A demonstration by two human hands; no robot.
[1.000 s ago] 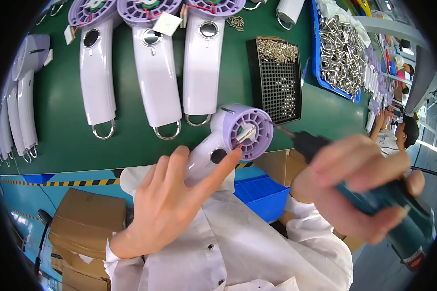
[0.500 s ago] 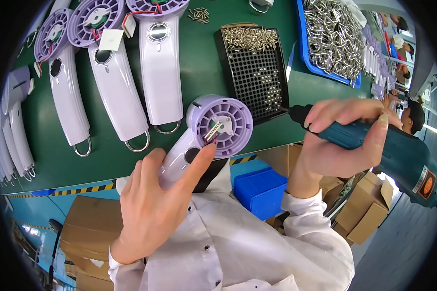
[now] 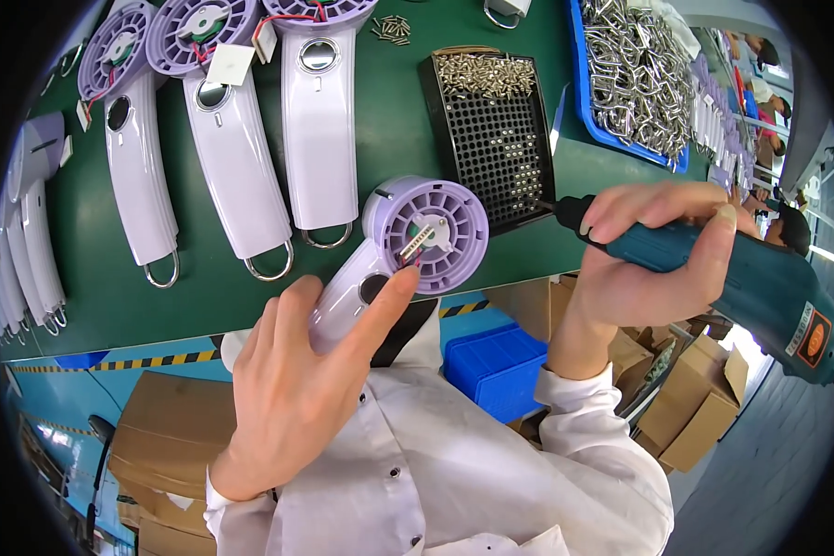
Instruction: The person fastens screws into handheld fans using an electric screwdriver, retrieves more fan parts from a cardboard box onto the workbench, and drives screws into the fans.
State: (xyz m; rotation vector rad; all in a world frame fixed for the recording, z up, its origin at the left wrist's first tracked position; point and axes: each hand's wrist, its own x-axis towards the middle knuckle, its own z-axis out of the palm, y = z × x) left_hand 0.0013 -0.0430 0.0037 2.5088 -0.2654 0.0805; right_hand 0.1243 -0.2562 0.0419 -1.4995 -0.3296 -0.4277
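The left hand (image 3: 296, 385) grasps the handle of a pale purple fan (image 3: 375, 259) at the near edge of the green table (image 3: 389, 130), one digit reaching up beside the wires in its round head. The right hand (image 3: 658, 255) is wrapped around a teal electric screwdriver (image 3: 760, 287) — its tip is by the near right corner of a black screw tray (image 3: 473, 139). Three similar fans (image 3: 320, 139) lie farther left; a blue bin (image 3: 586, 102) of metal loops stands far right.
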